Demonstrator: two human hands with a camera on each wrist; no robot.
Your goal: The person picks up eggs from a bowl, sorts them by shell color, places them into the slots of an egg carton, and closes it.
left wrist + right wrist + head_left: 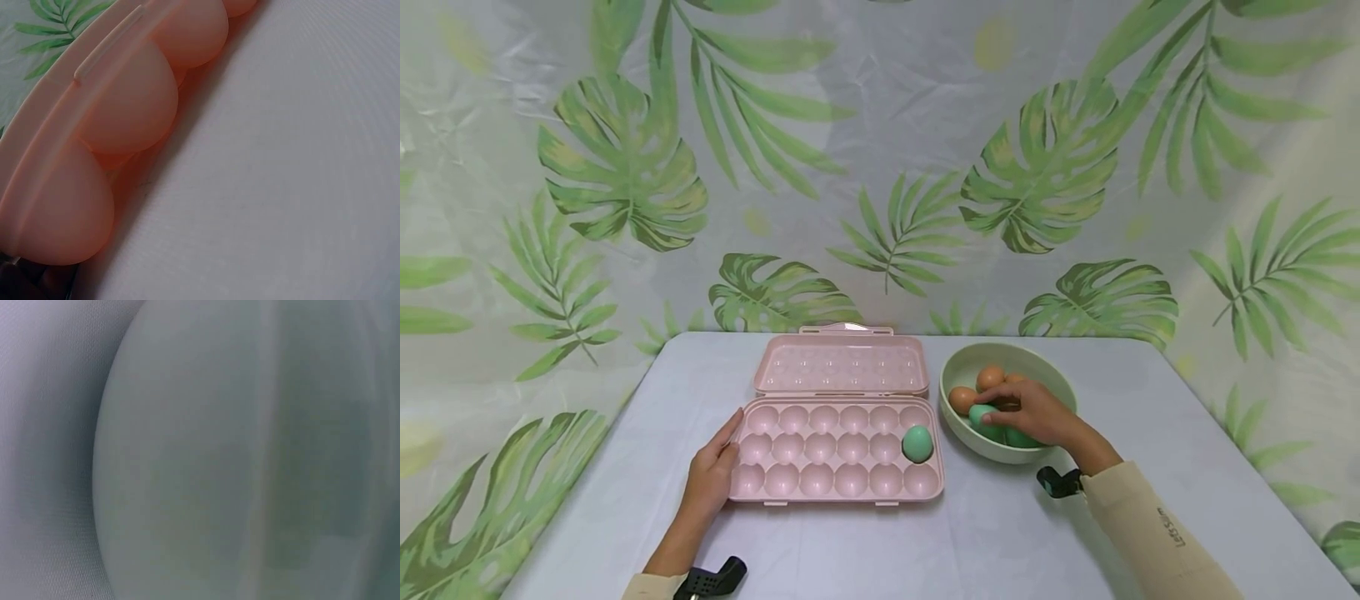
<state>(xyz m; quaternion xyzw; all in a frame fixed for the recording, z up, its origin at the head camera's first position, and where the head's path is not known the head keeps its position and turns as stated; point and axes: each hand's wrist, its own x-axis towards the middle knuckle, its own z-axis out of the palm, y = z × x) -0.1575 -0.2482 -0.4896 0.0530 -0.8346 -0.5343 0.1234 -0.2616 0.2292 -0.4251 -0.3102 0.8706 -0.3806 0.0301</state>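
Observation:
A pink plastic egg tray (pixel 831 499) lies with its lid folded back. My left hand (pixel 709 468) holds its left edge, thumb over the rim. The left wrist view shows the tray's rounded cups (pixel 128 103) from the side. One green egg (pixel 917 444) sits in the middle row's rightmost cup. Inside the pale green bowl (pixel 981 447), my right hand (pixel 1036 414) pinches another green egg (pixel 982 419) between thumb and fingers. Brown eggs (pixel 962 401) and a further green egg (pixel 1021 438) lie around it, partly covered by the hand. The bowl's wall (pixel 187 456) fills the right wrist view.
Behind the cups rests the clear pink lid (pixel 841 364), flat toward the back of the white table (pixel 820 550). A leaf-patterned curtain (pixel 895 150) hangs behind the table. The bowl stands close beside the tray's right end.

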